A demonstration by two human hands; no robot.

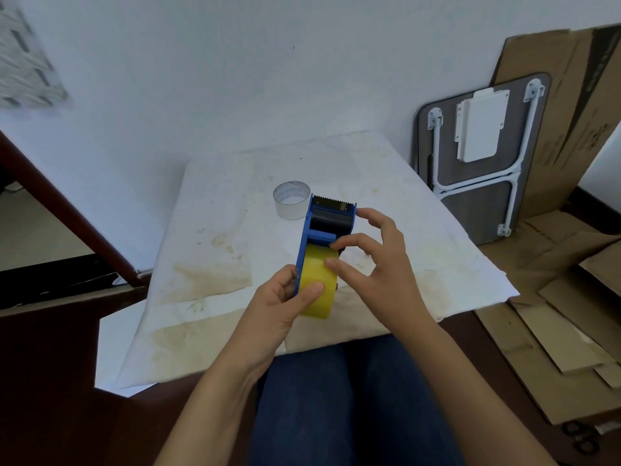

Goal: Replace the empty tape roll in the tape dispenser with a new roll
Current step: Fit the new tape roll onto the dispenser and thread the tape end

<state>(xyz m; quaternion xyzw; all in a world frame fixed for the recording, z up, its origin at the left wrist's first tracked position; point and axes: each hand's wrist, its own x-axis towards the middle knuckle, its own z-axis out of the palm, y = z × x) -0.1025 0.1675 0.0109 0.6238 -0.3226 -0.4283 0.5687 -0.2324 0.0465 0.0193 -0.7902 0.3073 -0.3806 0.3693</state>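
My left hand (285, 297) grips the blue tape dispenser (327, 227) at its lower end, thumb pressed on the yellow tape roll (317, 280) seated in it. My right hand (373, 260) has fingers loosely spread; thumb and index touch the roll's top face, possibly picking at the tape end, which I cannot make out. Dispenser is held above the stained white worktop (215, 250). The empty core (291, 200) stands on the worktop just behind the dispenser's serrated blade.

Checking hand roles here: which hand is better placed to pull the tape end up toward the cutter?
Probably the right hand: its fingertips already rest on the yellow roll, while the left hand is occupied gripping the blue dispenser.
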